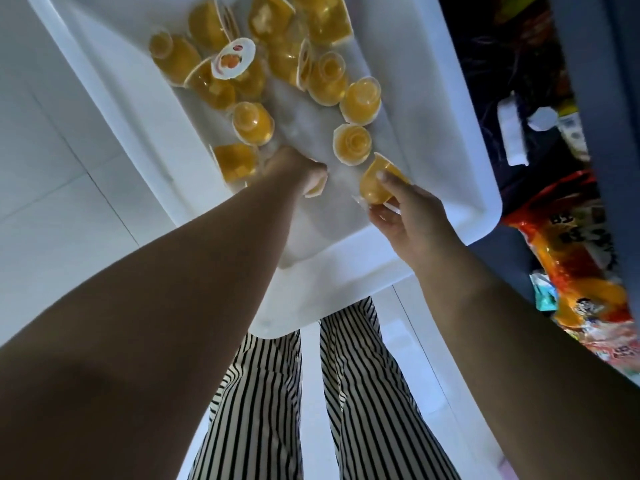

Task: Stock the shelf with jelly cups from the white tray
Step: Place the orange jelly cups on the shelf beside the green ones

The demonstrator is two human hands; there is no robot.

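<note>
A white tray (450,188) lies below me with several yellow jelly cups (252,123) scattered across its far half. My right hand (408,220) grips one yellow jelly cup (375,183) just above the tray's near right part. My left hand (298,169) reaches into the tray's middle, fingers curled around a jelly cup whose pale rim (317,190) shows under them. Another cup (352,143) sits between the two hands.
A shelf (588,98) runs along the right side, holding orange snack bags (575,251) and dark packets. White floor tiles (52,168) spread to the left. My striped trouser legs (363,393) stand under the tray's near edge.
</note>
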